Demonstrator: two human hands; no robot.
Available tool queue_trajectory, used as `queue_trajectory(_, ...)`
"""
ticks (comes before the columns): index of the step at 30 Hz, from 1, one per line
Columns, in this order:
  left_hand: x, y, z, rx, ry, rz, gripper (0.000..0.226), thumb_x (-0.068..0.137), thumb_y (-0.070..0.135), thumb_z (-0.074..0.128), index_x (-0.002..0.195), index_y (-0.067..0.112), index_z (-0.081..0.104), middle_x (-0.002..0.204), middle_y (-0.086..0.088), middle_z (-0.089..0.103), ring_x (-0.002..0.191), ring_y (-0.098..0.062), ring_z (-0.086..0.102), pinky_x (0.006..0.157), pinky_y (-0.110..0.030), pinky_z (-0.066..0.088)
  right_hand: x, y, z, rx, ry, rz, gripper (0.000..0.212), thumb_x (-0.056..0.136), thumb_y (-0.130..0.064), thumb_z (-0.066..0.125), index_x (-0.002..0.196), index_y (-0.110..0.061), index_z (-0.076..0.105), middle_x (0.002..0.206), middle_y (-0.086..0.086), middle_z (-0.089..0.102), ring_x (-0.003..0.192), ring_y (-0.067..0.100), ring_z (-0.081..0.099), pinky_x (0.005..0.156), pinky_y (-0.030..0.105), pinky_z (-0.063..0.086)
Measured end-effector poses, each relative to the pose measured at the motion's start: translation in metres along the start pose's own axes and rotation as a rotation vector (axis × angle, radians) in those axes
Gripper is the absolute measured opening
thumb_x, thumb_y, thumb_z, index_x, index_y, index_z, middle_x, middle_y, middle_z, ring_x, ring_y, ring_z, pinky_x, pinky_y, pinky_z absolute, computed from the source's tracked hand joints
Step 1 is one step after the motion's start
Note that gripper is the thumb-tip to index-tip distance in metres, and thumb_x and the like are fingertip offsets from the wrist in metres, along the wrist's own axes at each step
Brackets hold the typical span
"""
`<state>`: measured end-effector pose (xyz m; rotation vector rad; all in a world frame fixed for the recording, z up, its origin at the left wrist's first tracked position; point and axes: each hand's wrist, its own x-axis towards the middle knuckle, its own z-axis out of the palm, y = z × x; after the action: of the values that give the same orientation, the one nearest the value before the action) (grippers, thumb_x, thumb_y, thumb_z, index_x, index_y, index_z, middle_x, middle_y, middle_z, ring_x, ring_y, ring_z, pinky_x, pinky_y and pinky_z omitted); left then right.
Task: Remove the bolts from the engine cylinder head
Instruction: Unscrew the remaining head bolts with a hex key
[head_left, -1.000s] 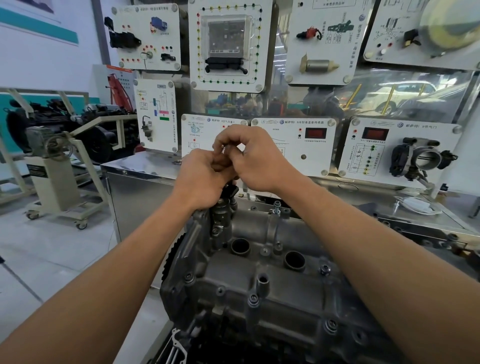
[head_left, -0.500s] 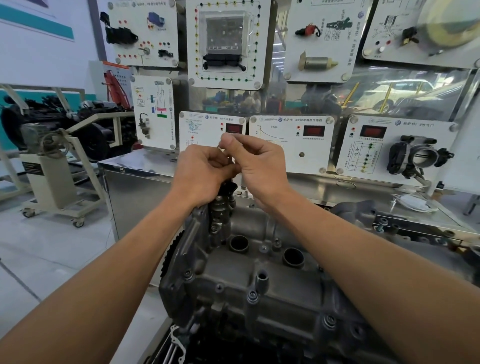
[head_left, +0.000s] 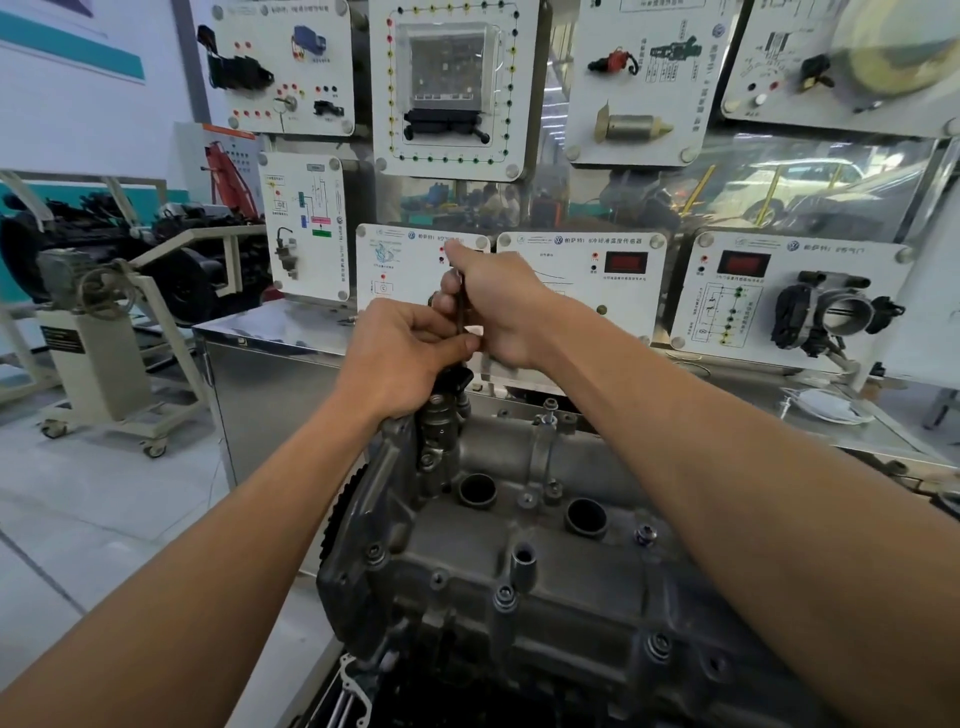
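Lifting a bolt (head_left: 460, 312) out now?
Yes. Both hands are gripping it: the right hand (head_left: 509, 312) is holding its top, and the left hand (head_left: 400, 358) is pinching it lower, just above the head (head_left: 582, 587).
Is much remaining?
Several bolts (head_left: 505, 597) are still sitting in the head below the hands, so I think most work is waiting.

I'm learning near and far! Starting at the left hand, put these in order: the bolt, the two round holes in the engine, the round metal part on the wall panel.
Head view, from the left hand:
1. Dark bolt, pinched in its fingers.
2. Left round hole, just below.
3. Right round hole, further right.
4. Throttle body, on the far right panel.
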<state>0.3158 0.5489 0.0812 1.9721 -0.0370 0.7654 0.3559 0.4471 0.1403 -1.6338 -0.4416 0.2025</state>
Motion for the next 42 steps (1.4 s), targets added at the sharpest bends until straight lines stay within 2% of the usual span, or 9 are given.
queue_trajectory(5,0.002,0.001,0.001,0.086,0.015,0.014,0.015,0.078,0.018,0.083,0.084,0.006,0.076,0.078,-0.006,0.075,0.07,-0.019,0.071,0.066,-0.026,0.055,-0.011,-0.008,-0.002,-0.993,0.456,-0.44,0.041,0.095,-0.043,0.057,0.069,-0.014,0.042,0.071,0.0,0.042,0.065,0.024,0.049,0.058,0.033,0.037)
queue_trajectory(10,0.003,-0.001,-0.001,0.082,0.02,-0.002,0.015,0.079,0.013,0.082,0.09,0.005,0.076,0.084,-0.006,0.076,0.076,-0.018,0.072,0.067,-0.021,0.056,-0.011,-0.01,0.006,-1.279,0.358,-0.559,0.008,0.096,-0.018,0.058,0.091,-0.011,0.056,0.082,0.005,0.045,0.077,0.028,0.05,0.064,0.035,0.039)
queue_trajectory(14,-0.003,-0.001,-0.005,0.038,0.029,-0.004,0.014,0.079,0.018,0.082,0.072,0.011,0.072,0.068,-0.002,0.072,0.057,-0.008,0.064,0.053,-0.013,0.048,-0.006,-0.024,-0.008,-1.103,-0.172,-0.693,0.03,0.098,-0.015,0.057,0.068,-0.01,0.058,0.065,-0.004,0.056,0.064,0.011,0.055,0.064,0.024,0.042)
queue_trajectory(17,-0.006,0.0,-0.005,-0.018,-0.002,-0.017,0.023,0.078,0.015,0.082,0.064,0.009,0.066,0.06,-0.005,0.067,0.05,-0.008,0.059,0.054,-0.017,0.049,-0.005,-0.022,-0.025,-0.712,-0.444,-0.556,0.025,0.099,-0.015,0.058,0.084,-0.003,0.073,0.071,-0.003,0.069,0.066,0.001,0.059,0.063,0.012,0.043)
queue_trajectory(20,-0.003,0.003,-0.002,-0.022,-0.015,-0.023,0.021,0.08,0.011,0.081,0.074,-0.005,0.068,0.072,-0.017,0.071,0.061,-0.022,0.061,0.066,-0.031,0.052,-0.001,-0.002,-0.02,-0.355,-0.287,-0.351,0.026,0.099,-0.016,0.058,0.09,0.003,0.074,0.067,-0.002,0.07,0.062,0.003,0.061,0.054,0.013,0.044)
queue_trajectory(25,-0.003,0.003,-0.005,0.031,-0.021,0.012,0.009,0.079,0.0,0.076,0.086,-0.004,0.073,0.086,-0.019,0.075,0.086,-0.036,0.071,0.082,-0.048,0.055,-0.003,0.022,0.003,-0.123,-0.048,-0.411,0.025,0.097,-0.008,0.058,0.079,0.003,0.071,0.061,0.001,0.066,0.052,0.005,0.06,0.054,0.016,0.05)
queue_trajectory(32,-0.001,0.002,0.001,0.014,-0.009,-0.056,0.026,0.078,0.014,0.082,0.058,0.016,0.065,0.053,0.007,0.062,0.05,-0.002,0.054,0.057,-0.019,0.044,-0.001,0.02,-0.011,0.094,-0.365,-0.202,0.034,0.104,-0.021,0.046,0.075,-0.011,0.061,0.062,-0.005,0.053,0.06,0.006,0.05,0.059,0.017,0.045)
queue_trajectory(37,-0.001,0.003,0.002,-0.021,-0.002,-0.087,0.019,0.079,0.013,0.082,0.066,0.007,0.07,0.055,0.008,0.068,0.049,-0.003,0.059,0.052,-0.015,0.048,-0.002,0.008,-0.009,-0.112,-0.211,-0.166,0.048,0.102,-0.033,0.05,0.059,-0.012,0.054,0.063,0.002,0.051,0.065,0.016,0.045,0.07,0.032,0.038)
queue_trajectory(42,-0.003,0.006,0.0,0.082,0.004,-0.059,0.018,0.079,0.017,0.081,0.069,0.007,0.071,0.069,-0.009,0.071,0.06,-0.016,0.06,0.061,-0.03,0.048,-0.021,0.016,-0.013,-0.516,0.256,-0.537,0.039,0.084,-0.039,0.07,0.061,-0.008,0.073,0.054,0.003,0.067,0.052,0.01,0.058,0.056,0.027,0.048)
